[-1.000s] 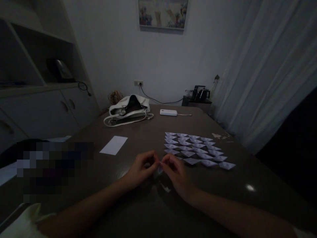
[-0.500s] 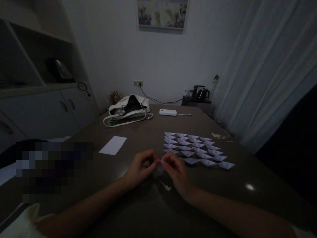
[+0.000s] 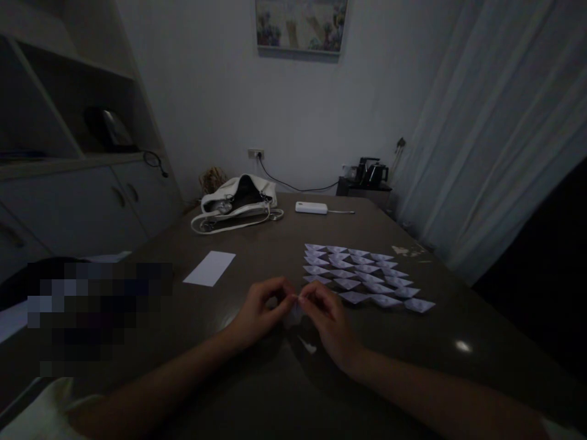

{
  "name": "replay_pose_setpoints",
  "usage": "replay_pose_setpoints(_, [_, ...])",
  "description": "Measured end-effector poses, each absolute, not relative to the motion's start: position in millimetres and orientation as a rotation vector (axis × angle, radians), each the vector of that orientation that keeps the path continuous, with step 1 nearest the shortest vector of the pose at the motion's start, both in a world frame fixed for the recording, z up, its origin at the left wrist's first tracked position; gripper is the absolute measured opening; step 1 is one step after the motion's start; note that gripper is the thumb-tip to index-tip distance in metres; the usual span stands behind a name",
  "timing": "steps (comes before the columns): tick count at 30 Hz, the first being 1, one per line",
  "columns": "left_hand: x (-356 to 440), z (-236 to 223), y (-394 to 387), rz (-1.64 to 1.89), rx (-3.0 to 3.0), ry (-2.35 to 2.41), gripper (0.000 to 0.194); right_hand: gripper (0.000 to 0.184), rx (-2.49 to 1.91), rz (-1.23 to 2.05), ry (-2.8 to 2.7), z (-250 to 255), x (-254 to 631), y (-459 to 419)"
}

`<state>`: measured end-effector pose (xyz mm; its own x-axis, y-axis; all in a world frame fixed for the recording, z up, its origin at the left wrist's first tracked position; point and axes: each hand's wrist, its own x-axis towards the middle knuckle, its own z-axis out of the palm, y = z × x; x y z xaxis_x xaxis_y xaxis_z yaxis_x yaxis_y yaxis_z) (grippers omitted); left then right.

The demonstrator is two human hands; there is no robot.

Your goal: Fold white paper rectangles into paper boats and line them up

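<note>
Close together over the table, my left hand and my right hand pinch a small piece of white paper between thumbs and forefingers. Most of that paper is hidden by the fingers, so its shape is hard to make out. Just beyond my right hand lie several rows of folded white paper boats. A flat white sheet of paper rests on the table past my left hand. Below the fingertips is a small whitish mark on the tabletop, perhaps a reflection.
On the dark table, a white handbag gapes at the far left, with a white power bank and its short cable to its right. A blurred-out patch covers things at left. Worn spots mark the right edge.
Almost nothing differs. Both hands stay in place with the paper pinched between them, and the things on the table have not moved.
</note>
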<state>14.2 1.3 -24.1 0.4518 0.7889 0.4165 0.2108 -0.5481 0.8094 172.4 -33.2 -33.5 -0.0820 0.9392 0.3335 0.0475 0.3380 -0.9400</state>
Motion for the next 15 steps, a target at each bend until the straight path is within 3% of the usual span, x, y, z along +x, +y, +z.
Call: replay_pose_setpoints(15, [15.6,-22.3,-0.5,1.095,1.961,0.833,0.019,0.012,-0.950,0.952,-1.447,-31.3,171.9,-34.2])
